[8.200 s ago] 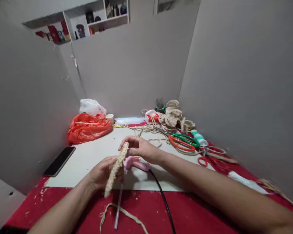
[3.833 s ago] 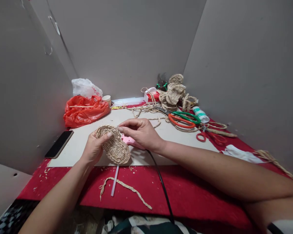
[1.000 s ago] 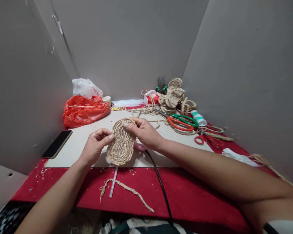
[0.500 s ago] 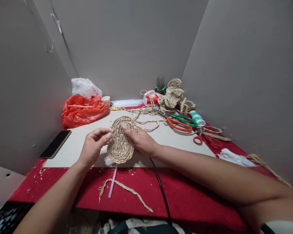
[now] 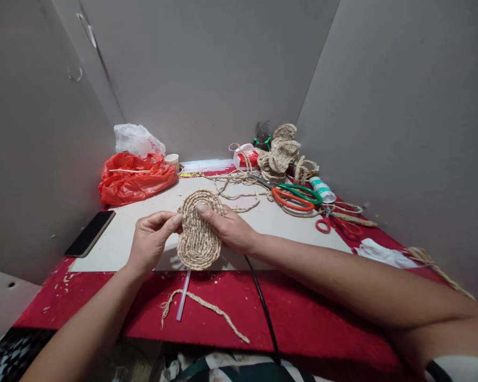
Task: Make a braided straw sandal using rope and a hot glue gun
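Observation:
A woven straw sole (image 5: 199, 245), an oblong coil of braided fibre with a narrowed waist, is held up over the near edge of the white board. My right hand (image 5: 234, 229) grips its right side, thumb pressed on the front and the other fingers hidden behind. On the opposite edge, my left hand (image 5: 153, 237) pinches with thumb and forefinger near the upper left rim. Below the sole, a clear plastic tube (image 5: 182, 300) lies across the red cloth, crossing a loose piece of braided straw cord (image 5: 213, 307).
Scissors with green and orange handles (image 5: 292, 197), small red scissors (image 5: 344, 228), straw cord and a pile of woven pieces (image 5: 281, 154) lie at the back right. At left are a red plastic bag (image 5: 137, 183) and a phone (image 5: 90, 233). A black cable (image 5: 265, 307) hangs over the front.
The woven sole has tilted slightly, its lower end moving a little right and down. Both hands keep their hold, and the view has shifted slightly.

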`<act>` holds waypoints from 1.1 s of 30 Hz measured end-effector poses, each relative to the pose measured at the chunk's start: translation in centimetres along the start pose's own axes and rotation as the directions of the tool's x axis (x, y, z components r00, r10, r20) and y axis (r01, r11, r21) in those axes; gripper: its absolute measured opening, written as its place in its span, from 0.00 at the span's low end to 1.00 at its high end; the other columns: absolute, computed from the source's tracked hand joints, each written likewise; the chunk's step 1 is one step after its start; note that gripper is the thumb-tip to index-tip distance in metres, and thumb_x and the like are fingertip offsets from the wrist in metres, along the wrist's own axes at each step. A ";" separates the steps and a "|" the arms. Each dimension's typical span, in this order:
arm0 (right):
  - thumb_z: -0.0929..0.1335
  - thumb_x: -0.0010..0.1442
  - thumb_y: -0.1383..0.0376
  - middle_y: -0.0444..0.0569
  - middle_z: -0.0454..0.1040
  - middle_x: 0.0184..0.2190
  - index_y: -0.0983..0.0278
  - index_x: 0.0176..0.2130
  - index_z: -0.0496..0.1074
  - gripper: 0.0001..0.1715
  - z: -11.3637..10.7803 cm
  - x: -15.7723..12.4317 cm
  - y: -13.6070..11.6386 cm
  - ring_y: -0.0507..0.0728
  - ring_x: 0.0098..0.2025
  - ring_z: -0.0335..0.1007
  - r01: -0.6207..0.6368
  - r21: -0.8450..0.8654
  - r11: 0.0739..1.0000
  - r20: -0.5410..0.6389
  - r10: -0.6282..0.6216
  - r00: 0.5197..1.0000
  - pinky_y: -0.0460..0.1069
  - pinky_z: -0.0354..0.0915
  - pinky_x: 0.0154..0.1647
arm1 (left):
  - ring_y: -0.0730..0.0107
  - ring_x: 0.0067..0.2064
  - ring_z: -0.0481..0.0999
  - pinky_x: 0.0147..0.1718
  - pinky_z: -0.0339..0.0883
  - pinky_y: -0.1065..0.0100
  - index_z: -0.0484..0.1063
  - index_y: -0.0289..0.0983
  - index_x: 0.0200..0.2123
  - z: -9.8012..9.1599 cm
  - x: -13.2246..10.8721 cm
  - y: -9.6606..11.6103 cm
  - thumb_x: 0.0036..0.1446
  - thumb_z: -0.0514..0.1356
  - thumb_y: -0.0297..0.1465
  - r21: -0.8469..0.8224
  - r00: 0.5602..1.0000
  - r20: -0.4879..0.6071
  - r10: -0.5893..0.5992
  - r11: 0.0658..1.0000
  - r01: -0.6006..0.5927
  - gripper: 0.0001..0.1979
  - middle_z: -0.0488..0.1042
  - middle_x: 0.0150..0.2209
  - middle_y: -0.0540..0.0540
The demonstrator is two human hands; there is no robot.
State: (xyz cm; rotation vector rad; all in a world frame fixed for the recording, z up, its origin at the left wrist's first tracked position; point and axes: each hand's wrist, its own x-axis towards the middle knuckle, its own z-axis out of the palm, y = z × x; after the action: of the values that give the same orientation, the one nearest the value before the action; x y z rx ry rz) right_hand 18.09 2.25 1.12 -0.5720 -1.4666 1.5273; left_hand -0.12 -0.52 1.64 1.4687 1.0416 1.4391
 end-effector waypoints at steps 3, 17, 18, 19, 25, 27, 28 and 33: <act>0.67 0.58 0.46 0.51 0.78 0.37 0.65 0.42 0.75 0.26 0.1 0.1 0.2 0.57 0.40 0.74 0.009 -0.025 1.000 -0.035 -0.010 0.999 0.54 0.69 0.47 | 0.76 0.27 0.72 0.31 0.66 0.74 0.79 0.38 0.28 0.3 -0.1 0.1 0.50 0.67 0.34 0.047 1.000 -0.015 0.026 0.999 -0.026 0.06 0.77 0.24 0.51; 0.69 0.57 0.48 0.49 0.77 0.34 0.65 0.40 0.73 0.23 0.0 0.3 -0.4 0.56 0.36 0.73 -0.026 0.079 0.997 0.067 0.020 0.998 0.53 0.68 0.47 | 0.77 0.22 0.57 0.21 0.54 0.74 0.69 0.35 0.22 1.0 -0.4 0.8 0.57 0.60 0.41 0.226 0.989 0.066 0.129 0.964 -0.141 0.17 0.60 0.19 0.53; 0.68 0.57 0.48 0.49 0.76 0.34 0.65 0.40 0.73 0.23 0.0 0.3 -0.5 0.55 0.36 0.73 -0.020 0.083 0.996 0.088 0.013 0.996 0.52 0.68 0.47 | 0.77 0.22 0.57 0.21 0.54 0.74 0.70 0.35 0.23 1.0 -0.4 0.8 0.57 0.60 0.41 0.229 0.989 0.047 0.139 0.962 -0.146 0.17 0.61 0.20 0.53; 0.68 0.58 0.48 0.48 0.76 0.33 0.65 0.39 0.72 0.23 0.0 0.3 -0.5 0.55 0.36 0.72 -0.013 0.082 0.997 0.110 0.004 0.994 0.51 0.68 0.46 | 0.77 0.23 0.58 0.22 0.54 0.74 0.70 0.35 0.23 1.0 -0.4 0.8 0.57 0.60 0.40 0.232 0.988 0.017 0.155 0.960 -0.154 0.16 0.61 0.20 0.53; 0.61 0.61 0.43 0.40 0.62 0.20 0.63 0.28 0.63 0.27 -0.6 0.1 -0.2 0.49 0.22 0.59 0.086 -0.220 0.972 0.064 -0.074 0.995 0.45 0.60 0.25 | 0.77 0.24 0.58 0.24 0.56 0.74 0.71 0.36 0.25 0.4 -0.3 0.6 0.57 0.60 0.41 0.213 0.961 -0.174 0.216 0.961 -0.178 0.16 0.61 0.21 0.53; 0.59 0.62 0.43 0.39 0.58 0.18 0.62 0.25 0.59 0.28 -0.6 0.0 0.1 0.49 0.21 0.54 0.133 -0.348 0.928 0.045 -0.125 0.991 0.45 0.55 0.23 | 0.77 0.24 0.58 0.24 0.56 0.74 0.71 0.36 0.25 0.3 -0.3 0.5 0.57 0.60 0.41 0.214 0.959 -0.180 0.218 0.960 -0.178 0.16 0.61 0.21 0.53; 0.58 0.62 0.43 0.39 0.56 0.18 0.62 0.23 0.57 0.29 -0.6 -0.1 0.1 0.48 0.21 0.52 0.156 -0.399 0.903 0.039 -0.154 0.987 0.45 0.54 0.23 | 0.77 0.24 0.58 0.23 0.55 0.74 0.71 0.35 0.24 0.3 -0.3 0.5 0.57 0.60 0.41 0.224 0.961 -0.173 0.217 0.959 -0.176 0.16 0.61 0.20 0.53; 0.56 0.63 0.43 0.39 0.54 0.18 0.61 0.22 0.54 0.30 0.0 -0.5 -0.2 0.49 0.22 0.50 0.232 -0.545 0.806 0.048 -0.246 0.968 0.46 0.51 0.24 | 0.77 0.24 0.58 0.23 0.56 0.74 0.70 0.35 0.21 0.3 -0.3 -0.2 0.56 0.61 0.41 0.262 0.960 -0.191 0.206 0.953 -0.153 0.17 0.62 0.20 0.53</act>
State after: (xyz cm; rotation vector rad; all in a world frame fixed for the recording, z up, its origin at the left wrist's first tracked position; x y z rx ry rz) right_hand 18.37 1.79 1.22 -0.7007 -1.8897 0.8856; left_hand 0.19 -0.73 1.35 1.6445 1.2836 1.6775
